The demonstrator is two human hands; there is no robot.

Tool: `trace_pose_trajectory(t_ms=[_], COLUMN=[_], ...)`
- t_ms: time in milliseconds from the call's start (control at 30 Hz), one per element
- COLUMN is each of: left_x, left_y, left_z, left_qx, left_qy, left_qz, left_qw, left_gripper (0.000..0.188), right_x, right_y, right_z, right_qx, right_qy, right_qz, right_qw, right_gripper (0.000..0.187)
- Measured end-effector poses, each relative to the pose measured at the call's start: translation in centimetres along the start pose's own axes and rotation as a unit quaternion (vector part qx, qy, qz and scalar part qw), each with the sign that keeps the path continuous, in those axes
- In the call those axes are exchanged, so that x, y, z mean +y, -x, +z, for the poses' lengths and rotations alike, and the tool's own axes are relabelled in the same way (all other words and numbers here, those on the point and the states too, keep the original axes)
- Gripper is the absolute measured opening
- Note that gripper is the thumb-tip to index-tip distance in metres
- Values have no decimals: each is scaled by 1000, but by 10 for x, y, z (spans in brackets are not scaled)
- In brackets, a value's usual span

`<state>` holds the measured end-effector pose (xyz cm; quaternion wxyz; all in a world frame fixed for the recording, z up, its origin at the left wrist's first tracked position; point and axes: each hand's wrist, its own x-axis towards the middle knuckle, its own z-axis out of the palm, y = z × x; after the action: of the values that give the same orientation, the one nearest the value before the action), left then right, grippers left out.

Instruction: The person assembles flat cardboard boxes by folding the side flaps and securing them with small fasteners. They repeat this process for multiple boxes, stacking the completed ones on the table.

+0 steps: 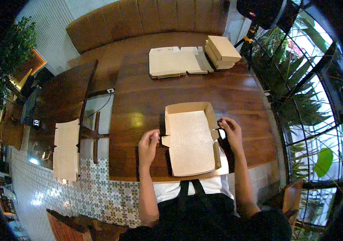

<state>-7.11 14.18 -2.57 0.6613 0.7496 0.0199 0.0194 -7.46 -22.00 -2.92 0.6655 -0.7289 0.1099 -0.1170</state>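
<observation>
In front of me a brown cardboard box (191, 140) sits on the dark wooden table, near its front edge. Its far and right walls stand up, while the near half is a flat-looking panel. Small tabs stick out at the middle of both sides. Just left of the box is my left hand (149, 145), its fingers loosely bent and nothing visible in them. My right hand (231, 130) hovers beside the right wall, with thumb and fingers slightly apart and empty. Neither hand clearly touches the cardboard.
A stack of flat cardboard blanks (179, 61) lies at the table's far side, beside folded closed boxes (223, 50). Another cardboard blank (67, 149) rests on the left table. Behind is a brown padded bench (147, 22); a metal grille with plants (300, 96) borders the right.
</observation>
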Motion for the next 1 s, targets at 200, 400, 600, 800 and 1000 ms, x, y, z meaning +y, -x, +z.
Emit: trace_pose_trajectory(t_ms=[200, 400, 600, 800, 1000], left_x=[5, 17, -1, -10, -1], left_y=[29, -17, -18, -15, -15], left_z=[4, 21, 24, 21, 23], left_qx=[-11, -62, 18, 3, 51], left_qy=[32, -24, -3, 28, 33], left_qz=[-50, -32, 64, 2, 92], left_qw=[998, 997, 998, 1000, 994], left_gripper=[38, 37, 24, 26, 31], right_x=[-19, -11, 8, 3, -6], right_y=[31, -7, -3, -2, 1], right_z=[-8, 29, 29, 19, 14], right_qx=[-48, -70, -23, -23, -168], right_qy=[60, 190, 62, 15, -54], right_qz=[44, -102, -29, 3, -8], right_qw=[996, 974, 997, 1000, 984], right_gripper=[31, 37, 28, 30, 52])
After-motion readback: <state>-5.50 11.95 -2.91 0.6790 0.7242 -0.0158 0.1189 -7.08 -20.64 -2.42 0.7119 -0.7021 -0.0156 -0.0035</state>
